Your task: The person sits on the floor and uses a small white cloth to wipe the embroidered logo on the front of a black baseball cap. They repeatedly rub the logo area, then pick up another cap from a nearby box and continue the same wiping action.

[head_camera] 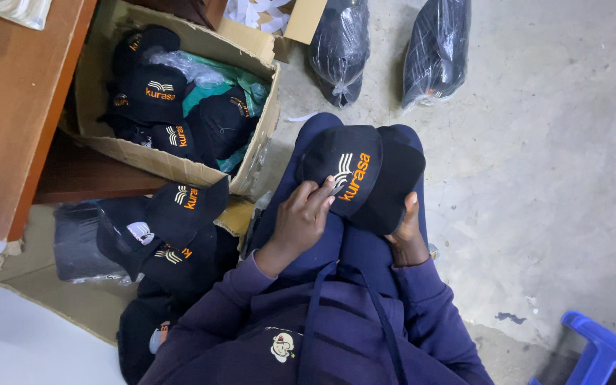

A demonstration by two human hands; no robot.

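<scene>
There is one view only, from a camera on the person's head, looking almost straight down over the chest onto the lap. It sits close: the purple top fills the bottom edge, and the left hand (299, 221) and right hand (408, 232) on the cap (365, 178) lie near the middle. The top of the picture is the floor (536, 142) ahead of the knees, with two bags (386, 46) there. To the person's left the view takes in a box (180, 107) and a desk (16, 107); at the lower right corner, a blue stool (604, 349).
</scene>
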